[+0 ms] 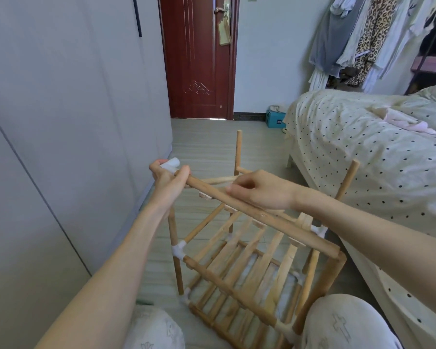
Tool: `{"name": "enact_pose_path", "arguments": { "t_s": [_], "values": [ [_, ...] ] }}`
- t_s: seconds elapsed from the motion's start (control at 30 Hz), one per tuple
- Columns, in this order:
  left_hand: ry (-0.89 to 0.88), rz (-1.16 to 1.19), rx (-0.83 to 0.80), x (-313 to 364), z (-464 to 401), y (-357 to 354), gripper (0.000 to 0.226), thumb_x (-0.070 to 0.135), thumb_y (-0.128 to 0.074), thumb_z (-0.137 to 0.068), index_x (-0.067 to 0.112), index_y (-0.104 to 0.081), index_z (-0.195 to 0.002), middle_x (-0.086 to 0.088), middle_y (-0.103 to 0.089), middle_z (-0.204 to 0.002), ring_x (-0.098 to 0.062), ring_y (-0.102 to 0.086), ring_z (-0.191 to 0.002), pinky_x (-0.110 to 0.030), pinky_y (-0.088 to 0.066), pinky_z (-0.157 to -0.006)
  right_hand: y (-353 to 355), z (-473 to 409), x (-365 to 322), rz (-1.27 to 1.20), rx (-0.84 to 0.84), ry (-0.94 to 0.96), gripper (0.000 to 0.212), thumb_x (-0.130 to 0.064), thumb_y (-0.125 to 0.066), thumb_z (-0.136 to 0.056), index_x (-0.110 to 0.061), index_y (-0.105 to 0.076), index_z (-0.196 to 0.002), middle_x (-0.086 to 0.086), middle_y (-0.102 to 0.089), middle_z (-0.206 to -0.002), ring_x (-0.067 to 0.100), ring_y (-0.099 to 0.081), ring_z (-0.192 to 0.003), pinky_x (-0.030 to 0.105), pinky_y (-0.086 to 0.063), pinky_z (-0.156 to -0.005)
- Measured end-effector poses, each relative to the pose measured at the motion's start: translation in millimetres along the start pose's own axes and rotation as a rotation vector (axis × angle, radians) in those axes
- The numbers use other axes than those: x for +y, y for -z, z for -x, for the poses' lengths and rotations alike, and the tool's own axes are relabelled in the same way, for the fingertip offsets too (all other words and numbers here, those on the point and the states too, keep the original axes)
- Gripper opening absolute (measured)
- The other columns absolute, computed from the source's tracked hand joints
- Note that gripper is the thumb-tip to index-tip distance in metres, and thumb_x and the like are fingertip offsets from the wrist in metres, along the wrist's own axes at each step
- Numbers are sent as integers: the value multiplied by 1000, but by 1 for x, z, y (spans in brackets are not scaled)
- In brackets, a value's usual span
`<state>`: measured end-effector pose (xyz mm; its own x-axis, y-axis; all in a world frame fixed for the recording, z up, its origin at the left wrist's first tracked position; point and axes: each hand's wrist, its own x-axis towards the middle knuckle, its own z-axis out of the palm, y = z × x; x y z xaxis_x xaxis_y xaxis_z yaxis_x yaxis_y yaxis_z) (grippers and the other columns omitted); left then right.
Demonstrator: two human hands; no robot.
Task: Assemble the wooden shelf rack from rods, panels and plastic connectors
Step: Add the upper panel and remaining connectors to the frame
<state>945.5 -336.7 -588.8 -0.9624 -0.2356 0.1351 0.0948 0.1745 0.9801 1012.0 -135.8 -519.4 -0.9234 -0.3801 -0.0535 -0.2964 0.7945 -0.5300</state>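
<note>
Two slatted tiers of the rack [237,268] stand joined on the floor; the left hand [168,181] grips a white connector [171,163] on the top panel's rail [257,212], the right hand [261,190] steadying it, uprights still bare.

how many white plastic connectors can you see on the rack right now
6 visible: in the left hand, left post, lower left, front right, right rear, inner right. Others may be hidden.

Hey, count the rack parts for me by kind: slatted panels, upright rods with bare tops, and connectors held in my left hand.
Slatted wooden panels: 3
Upright rods with bare tops: 2
White plastic connector in the left hand: 1
Total: 6
</note>
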Motion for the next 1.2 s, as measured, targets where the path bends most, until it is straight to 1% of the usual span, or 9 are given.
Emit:
{"name": "enact_pose_path", "arguments": {
  "t_s": [0.13,0.3,0.4,0.5,0.7,0.77,0.83,1.03,1.2],
  "values": [
    [12,10,-3,1,-1,0,44,26,-53,-87,20,-22,-118,-14,-42,-131,-12,-50,-97,-19,-38,-69,-15,2,1,38,-130,47,43,-67,-48,-81,-26,-60,-85,8,-66,-84,11,-62,-70,28,-46,-68],
    [4,61,31,0,5,-5,49,35,-56,-79,24,-26,-117,-6,-44,-124,-11,-49,-101,-20,-36,-69,-17,-12,-2,14,-115,70,37,-55,-38,-94,-29,-55,-74,-17,-60,-65,7,-57,-82,27,-41,-79],
    [50,251,127,4,3,-9,30,41,-42,-93,20,-39,-114,-5,-51,-116,-13,-51,-99,-29,-41,-87,-20,-17,-3,-19,-122,76,38,-51,-36,-96,-25,-51,-72,-13,-55,-65,8,-51,-67,25,-38,-70],
    [153,390,161,3,-4,-6,46,44,-24,-97,18,-58,-114,-10,-61,-115,-22,-54,-109,-42,-37,-105,-19,-20,-6,11,-130,69,41,-52,-33,-96,-25,-49,-70,-10,-53,-65,10,-49,-64,27,-37,-72],
    [1,289,262,-8,-2,-1,35,28,-29,-102,19,-63,-102,10,-62,-85,-1,-56,-79,-7,-42,-63,-20,-22,-15,186,-153,43,37,-52,-25,-98,-31,-40,-72,-12,-46,-72,0,-41,-65,31,-31,-86],
    [-26,236,243,-10,-2,1,36,29,-28,-103,19,-63,-104,12,-62,-86,3,-56,-77,-1,-40,-57,-22,-20,-18,218,-123,58,39,-48,-25,-99,-24,-42,-73,-6,-49,-72,8,-47,-66,30,-39,-73],
    [-56,176,210,-11,-2,3,36,29,-27,-103,20,-61,-105,12,-62,-86,4,-56,-77,0,-39,-57,-25,-19,-20,247,-86,74,38,-46,-25,-99,-23,-41,-73,-4,-49,-71,12,-48,-66,31,-35,-62],
    [-62,135,154,-7,0,9,38,29,-24,-104,20,-60,-111,-7,-65,-100,-16,-60,-91,-17,-42,-73,-29,-20,-25,369,-18,151,35,-41,-26,-100,-24,-34,-70,-3,-44,-70,20,-48,-67,32,-34,-65],
    [-55,116,143,-6,1,10,36,27,-25,-104,18,-60,-109,-4,-65,-104,-11,-59,-83,-25,-43,-78,-29,-23,-26,300,-61,124,38,-38,-27,-101,-19,-40,-70,1,-48,-71,17,-47,-63,32,-35,-65]
  ]
}}
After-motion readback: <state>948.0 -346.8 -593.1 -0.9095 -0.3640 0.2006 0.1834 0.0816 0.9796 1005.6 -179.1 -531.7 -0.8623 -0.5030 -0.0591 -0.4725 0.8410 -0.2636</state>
